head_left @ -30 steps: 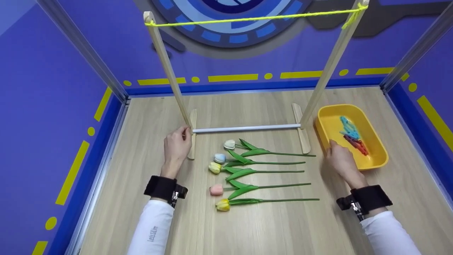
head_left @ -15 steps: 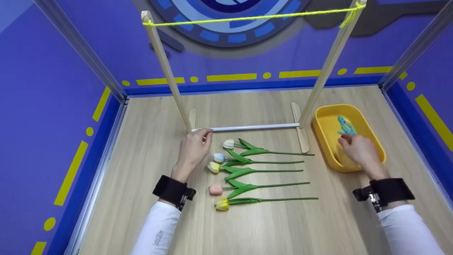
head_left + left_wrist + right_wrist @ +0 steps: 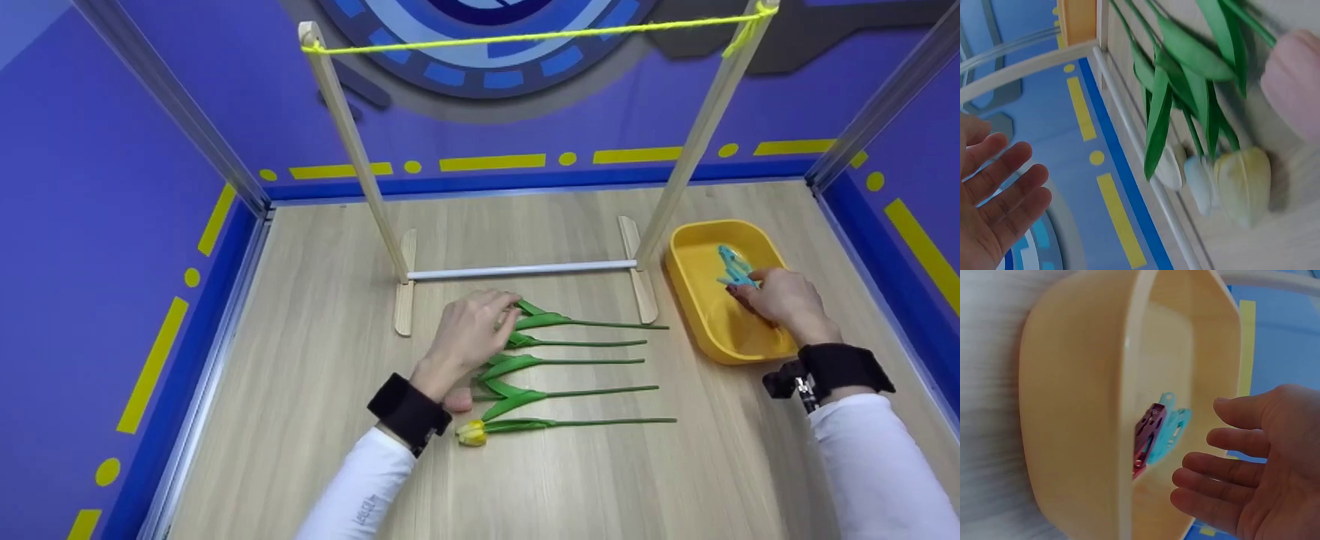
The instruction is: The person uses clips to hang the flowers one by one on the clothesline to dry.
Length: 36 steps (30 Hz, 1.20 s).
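My left hand point(image 3: 472, 330) is over the flower heads of several artificial tulips laid side by side, hiding some in the head view. Its fingers are relaxed and empty in the left wrist view. That view shows a white tulip point(image 3: 1168, 169), a light blue tulip point(image 3: 1199, 183), a pale yellow tulip point(image 3: 1244, 185) and a pink tulip point(image 3: 1294, 84). Nearest the front lies another yellow tulip point(image 3: 472, 433). My right hand point(image 3: 787, 300) reaches into a yellow tub point(image 3: 686, 307), fingers loosely spread beside teal clothespins point(image 3: 1171, 433) and dark red clothespins point(image 3: 1148, 430). Nothing is in its grasp.
Behind the tulips stands a wooden frame with a left post point(image 3: 352, 150), a right post point(image 3: 701, 150) and a white bottom bar point(image 3: 525, 270). A yellow string point(image 3: 540, 36) spans the post tops. Blue panels point(image 3: 112, 225) enclose the wooden table point(image 3: 570, 487).
My left hand has moved right from the frame's left foot to over the tulip heads. My right hand has gone from the tub's left edge across into the tub, by the clothespins.
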Tool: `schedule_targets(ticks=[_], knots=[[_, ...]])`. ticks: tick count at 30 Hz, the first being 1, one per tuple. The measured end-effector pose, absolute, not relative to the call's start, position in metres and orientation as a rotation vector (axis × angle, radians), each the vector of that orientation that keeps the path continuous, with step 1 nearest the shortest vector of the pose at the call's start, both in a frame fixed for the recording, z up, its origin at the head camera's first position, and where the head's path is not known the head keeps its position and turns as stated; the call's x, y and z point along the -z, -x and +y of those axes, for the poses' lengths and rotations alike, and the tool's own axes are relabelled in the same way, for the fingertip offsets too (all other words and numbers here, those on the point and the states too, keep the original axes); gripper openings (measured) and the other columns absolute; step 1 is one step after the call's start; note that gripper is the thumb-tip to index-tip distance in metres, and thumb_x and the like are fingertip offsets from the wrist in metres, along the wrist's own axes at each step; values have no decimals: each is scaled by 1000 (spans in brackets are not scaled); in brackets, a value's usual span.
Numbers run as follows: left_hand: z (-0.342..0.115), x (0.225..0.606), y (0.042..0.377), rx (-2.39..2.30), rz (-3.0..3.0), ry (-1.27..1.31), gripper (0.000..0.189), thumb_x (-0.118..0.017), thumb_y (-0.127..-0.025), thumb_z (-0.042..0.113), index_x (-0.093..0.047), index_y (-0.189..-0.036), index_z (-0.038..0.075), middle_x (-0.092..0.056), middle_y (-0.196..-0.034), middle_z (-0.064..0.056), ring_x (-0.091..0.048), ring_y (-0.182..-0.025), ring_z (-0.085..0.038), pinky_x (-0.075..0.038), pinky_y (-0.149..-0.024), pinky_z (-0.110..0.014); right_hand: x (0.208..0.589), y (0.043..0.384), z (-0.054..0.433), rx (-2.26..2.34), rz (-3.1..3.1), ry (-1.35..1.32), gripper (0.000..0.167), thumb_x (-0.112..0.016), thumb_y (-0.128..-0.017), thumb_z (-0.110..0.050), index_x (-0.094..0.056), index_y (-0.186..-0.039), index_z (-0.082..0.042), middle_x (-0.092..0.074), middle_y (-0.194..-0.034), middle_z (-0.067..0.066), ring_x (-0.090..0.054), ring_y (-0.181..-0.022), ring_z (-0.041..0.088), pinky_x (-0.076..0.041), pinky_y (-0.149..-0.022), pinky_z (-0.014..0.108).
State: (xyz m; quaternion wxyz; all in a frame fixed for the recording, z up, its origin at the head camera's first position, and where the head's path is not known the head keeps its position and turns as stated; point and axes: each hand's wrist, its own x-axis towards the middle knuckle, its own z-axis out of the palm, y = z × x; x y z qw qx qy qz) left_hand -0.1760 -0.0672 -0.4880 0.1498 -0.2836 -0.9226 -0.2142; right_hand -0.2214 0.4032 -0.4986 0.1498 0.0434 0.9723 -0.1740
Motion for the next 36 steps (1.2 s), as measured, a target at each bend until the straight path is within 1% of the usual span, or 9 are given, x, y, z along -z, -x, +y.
schedule_targets(ticks=[9,13,17,20,23,29,32,34,36], knots=[[-40,498,170,540,-2594,959,20,-61,-98,25,-74,-110,16,-76,-98,2,-71,-80,-14,-56,-63,-29,513,231,404,424,2732,-92,54,-54,-98,-32,-54,-132,11,-59,-106,31,-54,-76,32,-37,-63,32],[-36,499,169,528,-2588,965,20,-59,-99,26,-74,-110,17,-76,-99,3,-71,-78,-13,-56,-61,-28,519,228,404,412,2730,-46,51,-53,-97,-29,-54,-132,9,-58,-116,36,-54,-84,36,-41,-70,39],[-37,500,168,512,-2599,963,21,-59,-99,27,-74,-110,18,-76,-100,5,-72,-81,-12,-56,-63,-27,522,223,398,416,2707,-24,53,-53,-99,-31,-51,-137,6,-55,-129,38,-56,-96,40,-45,-83,51],[-37,500,167,507,-2597,966,21,-59,-99,27,-74,-110,18,-76,-100,5,-72,-82,-12,-56,-63,-27,521,221,391,415,2691,-6,56,-53,-99,-33,-49,-138,6,-54,-132,37,-56,-104,43,-45,-92,60],[-38,500,166,509,-2595,971,22,-58,-100,28,-74,-109,17,-76,-99,4,-71,-81,-12,-56,-62,-27,518,221,385,441,2680,13,57,-52,-100,-34,-48,-138,8,-54,-130,36,-55,-106,43,-43,-96,61],[-39,499,166,537,-2609,953,21,-59,-99,26,-74,-108,16,-76,-100,4,-72,-83,-13,-57,-64,-27,511,224,392,441,2743,16,52,-52,-100,-30,-52,-134,8,-58,-123,37,-57,-95,40,-45,-88,58],[-41,497,167,561,-2618,931,19,-60,-99,25,-74,-108,16,-76,-101,3,-72,-86,-13,-58,-67,-27,510,224,402,418,2742,13,56,-56,-98,-30,-49,-136,10,-57,-122,40,-57,-92,40,-47,-85,56],[-41,496,167,575,-2623,923,19,-59,-99,25,-74,-109,17,-76,-102,3,-72,-87,-14,-58,-68,-28,513,223,408,404,2704,4,61,-59,-97,-31,-46,-138,12,-62,-103,35,-58,-81,35,-48,-73,48],[-41,496,167,580,-2624,923,20,-59,-99,25,-74,-109,17,-76,-102,3,-72,-87,-14,-58,-68,-29,516,221,411,391,2663,-4,63,-63,-95,-31,-46,-136,14,-58,-82,22,-54,-69,27,-43,-62,38]])
